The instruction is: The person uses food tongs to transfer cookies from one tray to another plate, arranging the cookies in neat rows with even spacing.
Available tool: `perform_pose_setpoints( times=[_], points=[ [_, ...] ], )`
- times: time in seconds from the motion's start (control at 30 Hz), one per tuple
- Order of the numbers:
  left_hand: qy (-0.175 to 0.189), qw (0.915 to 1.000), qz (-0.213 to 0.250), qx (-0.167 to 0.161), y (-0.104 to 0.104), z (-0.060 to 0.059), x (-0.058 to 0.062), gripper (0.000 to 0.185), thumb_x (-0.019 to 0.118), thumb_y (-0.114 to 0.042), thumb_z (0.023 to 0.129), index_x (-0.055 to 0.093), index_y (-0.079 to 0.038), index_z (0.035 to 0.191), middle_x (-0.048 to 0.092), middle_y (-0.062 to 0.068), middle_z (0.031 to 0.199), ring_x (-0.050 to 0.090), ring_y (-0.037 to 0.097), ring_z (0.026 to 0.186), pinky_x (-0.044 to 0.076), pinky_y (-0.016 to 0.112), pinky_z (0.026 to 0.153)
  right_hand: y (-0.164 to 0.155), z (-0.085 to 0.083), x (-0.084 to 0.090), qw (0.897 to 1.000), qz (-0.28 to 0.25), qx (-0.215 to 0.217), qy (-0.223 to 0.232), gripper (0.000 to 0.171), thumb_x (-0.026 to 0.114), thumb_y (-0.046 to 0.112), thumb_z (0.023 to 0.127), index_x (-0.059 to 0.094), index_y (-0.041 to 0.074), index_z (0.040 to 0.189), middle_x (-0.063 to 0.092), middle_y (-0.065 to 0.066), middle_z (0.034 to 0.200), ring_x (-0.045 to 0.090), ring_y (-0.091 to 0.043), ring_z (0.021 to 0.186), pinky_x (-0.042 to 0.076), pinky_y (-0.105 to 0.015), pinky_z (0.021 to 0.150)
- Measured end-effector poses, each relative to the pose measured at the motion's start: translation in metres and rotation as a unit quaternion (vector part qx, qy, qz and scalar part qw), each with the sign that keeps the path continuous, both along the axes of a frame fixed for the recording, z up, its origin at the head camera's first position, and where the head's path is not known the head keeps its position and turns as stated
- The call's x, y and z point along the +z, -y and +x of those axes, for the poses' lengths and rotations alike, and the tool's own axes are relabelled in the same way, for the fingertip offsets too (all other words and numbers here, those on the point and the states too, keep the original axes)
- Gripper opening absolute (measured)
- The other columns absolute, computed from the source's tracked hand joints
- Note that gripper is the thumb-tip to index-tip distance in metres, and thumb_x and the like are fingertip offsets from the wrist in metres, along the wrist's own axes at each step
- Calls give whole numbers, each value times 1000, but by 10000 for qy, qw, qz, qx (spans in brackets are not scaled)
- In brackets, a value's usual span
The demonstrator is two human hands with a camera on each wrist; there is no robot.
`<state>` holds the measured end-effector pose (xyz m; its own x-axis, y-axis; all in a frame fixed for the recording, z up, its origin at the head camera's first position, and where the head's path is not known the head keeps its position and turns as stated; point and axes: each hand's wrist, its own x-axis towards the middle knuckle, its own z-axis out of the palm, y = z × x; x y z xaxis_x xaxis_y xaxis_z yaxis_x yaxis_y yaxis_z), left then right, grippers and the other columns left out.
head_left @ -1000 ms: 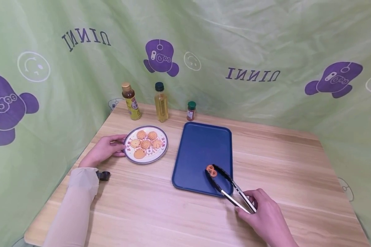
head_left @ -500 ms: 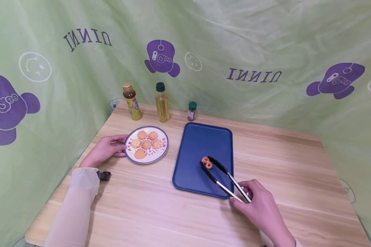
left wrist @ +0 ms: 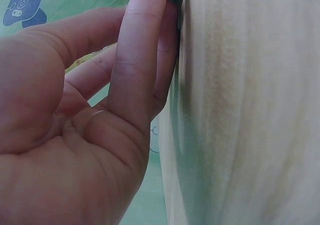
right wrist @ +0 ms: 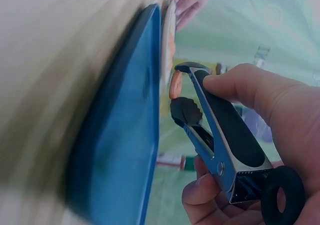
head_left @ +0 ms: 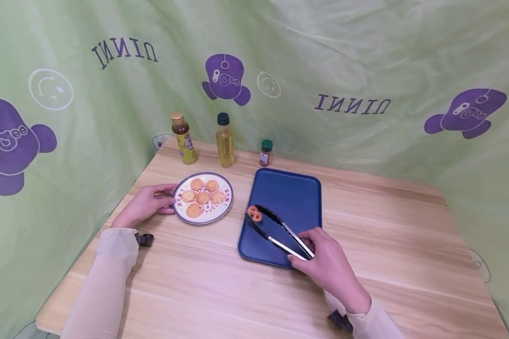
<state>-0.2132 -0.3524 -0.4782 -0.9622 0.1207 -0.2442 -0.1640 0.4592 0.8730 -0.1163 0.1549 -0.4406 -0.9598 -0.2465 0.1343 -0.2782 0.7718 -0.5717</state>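
Note:
My right hand [head_left: 328,263] grips a pair of tongs [head_left: 287,240] with black tips and silver arms. Between the tips sits a small orange pretzel-shaped cookie [head_left: 255,213], over the left edge of the blue tray [head_left: 288,188]. In the right wrist view the cookie [right wrist: 175,85] shows between the tongs' dark heads, above the tray. Left of the tray lies a round white plate [head_left: 214,217] with a dark rim, bearing several golden cookies [head_left: 202,197]. My left hand [head_left: 149,203] holds the plate's left rim with its fingertips. In the left wrist view its fingers hide most of the plate.
Behind the plate stand a brown-and-yellow sauce bottle [head_left: 184,139] and a bottle of yellow oil [head_left: 225,143]. A small green-capped spice jar [head_left: 266,153] is behind the tray. A green printed curtain [head_left: 365,56] hangs round the wooden table [head_left: 386,226].
My right hand has moved left and away from me, carrying the cookie in the tongs from the tray's near right part to its left edge. The left hand stays at the plate.

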Motion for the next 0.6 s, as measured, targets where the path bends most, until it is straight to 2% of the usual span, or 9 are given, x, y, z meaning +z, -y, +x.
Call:
perform_pose_setpoints(
  times=[0.2,0.37,0.6],
  points=[
    [29,10000,25,6,2,-1,-3,63,64,-6,113,39,2,171,45,35,170,75,9,111,73,26,93,28,-13,3,9994,20,325,80,42,96,29,82,80,10,116,65,5,93,53,-10,81,44,-21,67],
    [17,10000,38,60,0,-1,-3,63,64,-5,113,40,2,171,47,34,169,75,10,111,73,26,93,48,-23,7,9984,-17,570,15,37,94,29,83,81,12,113,67,6,94,55,-10,82,47,-23,69],
    [3,10000,88,47,1,0,-1,64,65,-4,112,40,2,170,47,35,169,76,10,108,73,28,93,52,-27,7,9975,278,622,161,39,94,29,82,80,10,114,67,4,95,57,-13,83,52,-28,73]
  ],
)
